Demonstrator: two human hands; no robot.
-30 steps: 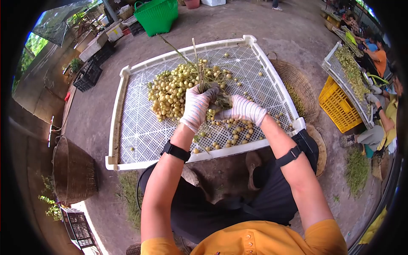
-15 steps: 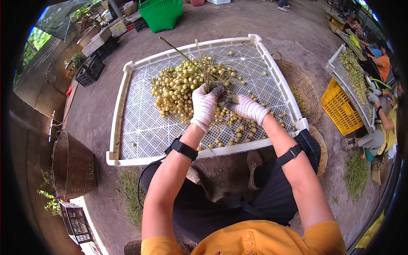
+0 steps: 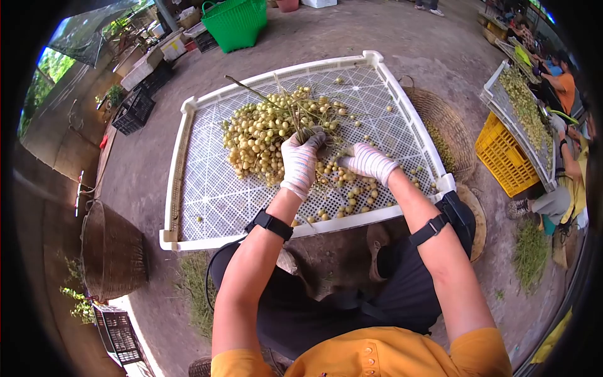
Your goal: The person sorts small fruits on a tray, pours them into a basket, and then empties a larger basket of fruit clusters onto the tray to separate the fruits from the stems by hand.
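My left hand point(image 3: 300, 162), in a striped glove with dark fingertips, is closed around a bunch of thin fruit stems point(image 3: 301, 131) above the tray. The stems lead into a pile of small round yellow-green fruits point(image 3: 260, 135). Just right of it, my right hand point(image 3: 367, 162) wears the same kind of glove. Its fingers are drawn together low over loose fruits point(image 3: 352, 196), and whatever lies between the fingertips is hidden. Beneath both hands is a white mesh tray point(image 3: 207, 182) with a raised rim, near my knees.
A round woven basket point(image 3: 461, 135) holding fruits sits beyond the tray's right side. Farther right, people work at another tray point(image 3: 521, 107) above a yellow crate point(image 3: 502, 157). A tall wicker basket point(image 3: 110, 251) stands left; a green basket point(image 3: 235, 24) is at the back.
My right hand has come away from the stems, leaving a small gap to my left hand. The left hand keeps its grip, slightly lower in view.
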